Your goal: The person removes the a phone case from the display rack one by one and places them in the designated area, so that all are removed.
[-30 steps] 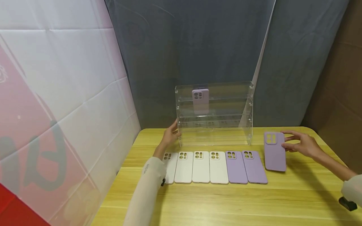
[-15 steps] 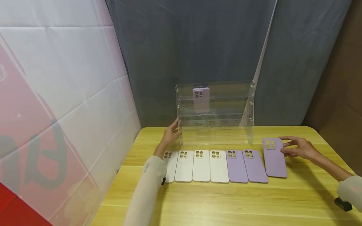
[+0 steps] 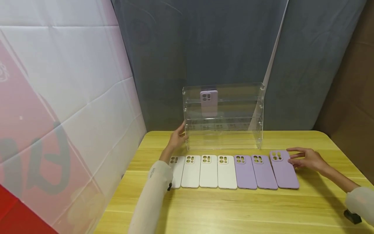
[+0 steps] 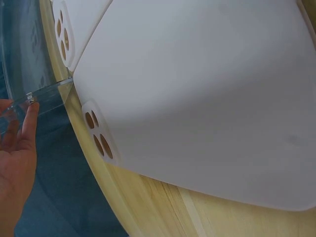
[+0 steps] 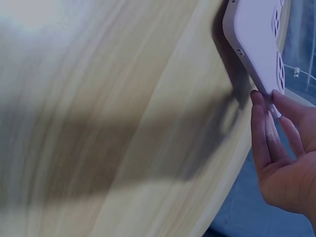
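My right hand pinches the right edge of a purple phone case, thumb on one face and fingers on the other. In the right wrist view that case is tilted, its gripped edge raised above its shadow. It stands at the right end of a row with two purple cases, one of them the neighbouring purple case, and several white cases. My left hand holds the left side panel of a clear acrylic display rack. One more purple case leans upright on the rack's upper tier.
The wooden table has rounded far corners. Behind it hangs a grey curtain. A white and pink printed sheet borders the left side, and a brown panel the right.
My right hand has brought the purple case down and towards me, its lower end now level with the row and close beside the last case. My left hand stays on the rack.
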### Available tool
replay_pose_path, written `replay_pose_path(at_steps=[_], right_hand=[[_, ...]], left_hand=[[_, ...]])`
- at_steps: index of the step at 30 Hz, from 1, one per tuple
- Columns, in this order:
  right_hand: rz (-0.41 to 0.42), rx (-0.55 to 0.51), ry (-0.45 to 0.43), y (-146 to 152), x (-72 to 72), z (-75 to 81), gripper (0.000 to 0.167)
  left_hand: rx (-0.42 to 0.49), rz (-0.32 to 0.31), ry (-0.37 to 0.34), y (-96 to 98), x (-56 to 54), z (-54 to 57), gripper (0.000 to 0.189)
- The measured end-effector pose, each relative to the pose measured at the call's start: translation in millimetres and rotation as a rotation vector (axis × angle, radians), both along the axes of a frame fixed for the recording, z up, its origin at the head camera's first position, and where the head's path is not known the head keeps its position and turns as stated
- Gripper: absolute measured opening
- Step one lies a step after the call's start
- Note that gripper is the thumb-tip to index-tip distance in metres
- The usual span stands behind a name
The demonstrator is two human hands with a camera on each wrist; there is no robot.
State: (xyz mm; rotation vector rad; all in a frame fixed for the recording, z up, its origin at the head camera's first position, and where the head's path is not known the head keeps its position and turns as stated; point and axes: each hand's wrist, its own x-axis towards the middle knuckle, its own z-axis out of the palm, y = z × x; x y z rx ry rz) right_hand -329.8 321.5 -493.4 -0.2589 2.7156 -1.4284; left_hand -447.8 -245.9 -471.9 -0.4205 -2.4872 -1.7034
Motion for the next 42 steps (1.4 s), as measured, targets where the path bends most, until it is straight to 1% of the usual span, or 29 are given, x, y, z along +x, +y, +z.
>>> replay_pose_path(at_steps=[7, 11, 12, 15, 20, 24, 29, 33, 36, 42], right_hand=[[-0.004, 0.028, 0.035, -0.6, 0.3, -9.5, 0.061], [-0.012, 0.039, 0.033, -0.9, 0.5, -12.3, 0.06], [-0.018, 0.039, 0.029, -1.2, 0.9, -12.8, 0.06], [-0.009, 0.037, 0.023, -0.3, 2.8, -14.7, 0.059], [0.004, 0.028, 0.018, 0.5, 5.2, -16.1, 0.057], [0.002, 0.028, 0.043, 1.0, 5.4, -14.2, 0.054], [0.005, 0.002, 0.062, 0.8, 2.3, -8.9, 0.055], [0.011, 0.035, 0.074, -0.1, -4.8, -1.1, 0.054], [0.023, 0.068, 0.094, -3.2, -10.8, 7.8, 0.053], [0.056, 0.068, 0.114, -13.6, -23.7, 29.2, 0.054]], left_hand=[[0.011, -0.013, 0.012, -0.7, 0.3, -0.9, 0.083], [0.011, -0.022, 0.032, -1.6, 0.9, -1.0, 0.084], [0.009, -0.021, 0.047, -1.6, 1.4, -0.7, 0.084], [0.011, -0.024, 0.054, -0.9, 3.0, -0.2, 0.084], [0.002, -0.013, 0.019, 0.5, 1.0, 0.3, 0.085], [-0.009, 0.003, 0.009, 0.1, -1.3, -0.4, 0.083], [-0.013, 0.005, 0.009, -0.5, -0.2, 0.6, 0.084], [-0.009, -0.001, 0.016, -0.6, 0.6, 1.1, 0.084], [-0.005, -0.001, 0.016, -0.1, 0.3, 1.1, 0.085], [-0.004, -0.002, 0.025, -1.2, -2.8, -1.8, 0.084]])
